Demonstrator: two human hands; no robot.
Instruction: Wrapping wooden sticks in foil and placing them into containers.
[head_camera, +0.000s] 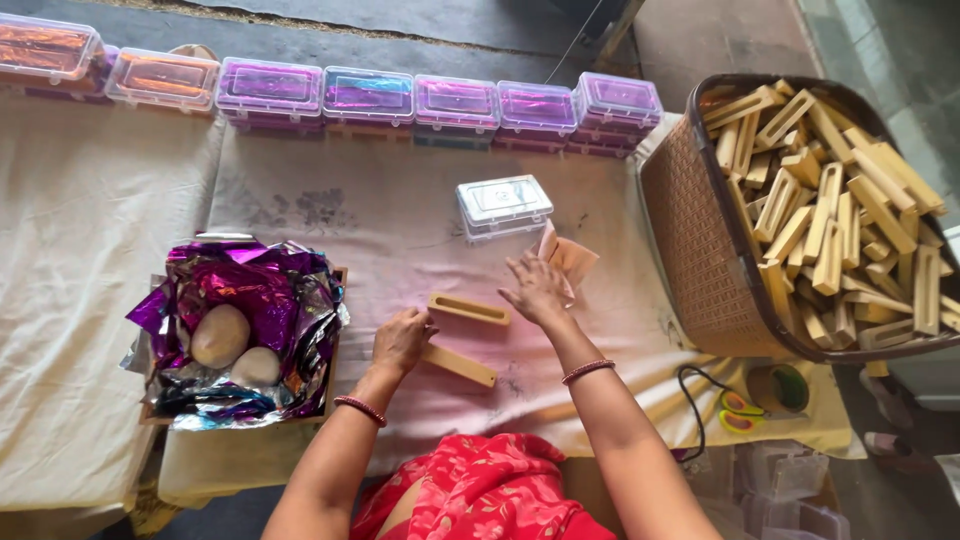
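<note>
The work surface is a table covered with a cream cloth, stained near its middle. Along the far edge stands a row of clear lidded boxes. One more clear box sits at the centre. Two slotted wooden blocks lie toward the near edge. A tray of purple foil occupies the near left. Scissors lie at the near right corner.

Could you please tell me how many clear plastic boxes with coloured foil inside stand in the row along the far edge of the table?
7. From the left: two orange-filled, then five purple-filled. Others may be stacked underneath.
</note>
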